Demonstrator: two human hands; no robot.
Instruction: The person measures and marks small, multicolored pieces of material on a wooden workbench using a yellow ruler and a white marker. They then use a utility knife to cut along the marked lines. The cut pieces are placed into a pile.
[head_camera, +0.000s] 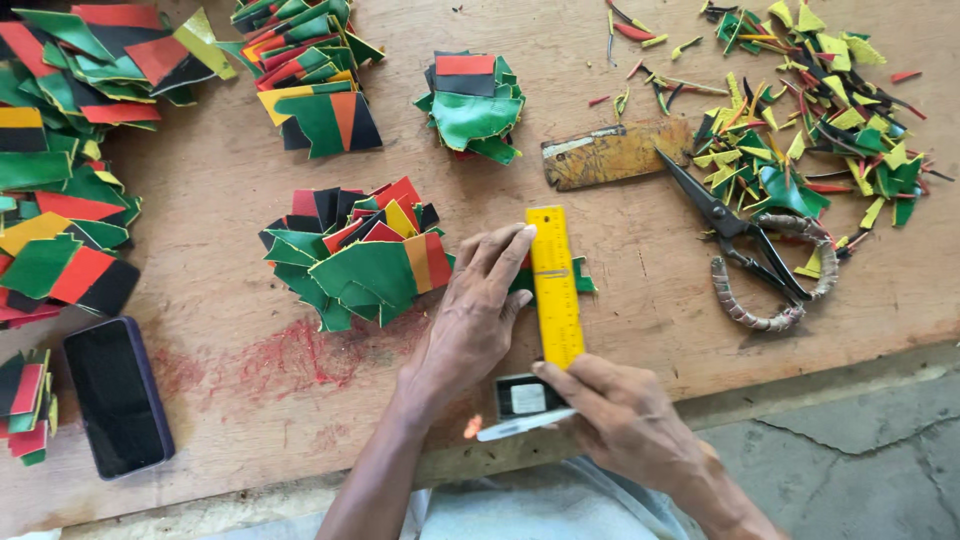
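Observation:
My left hand (473, 312) lies flat on the wooden table (640, 270), its fingers pressing the left edge of a yellow ruler (555, 285). Under the ruler a green piece of leather (583, 277) shows only at its right edge. My right hand (625, 415) is closed on a small white-handled blade (525, 424), held at the near end of the ruler. A small dark block (525, 395) sits just below the ruler's end.
Piles of green, red, orange and black leather pieces (355, 255) cover the left and back of the table. Black scissors with wrapped handles (750, 255) lie to the right, beside a heap of small scraps (810, 110). A dark phone (117, 395) lies near left. A rusty metal plate (612, 153) rests behind the ruler.

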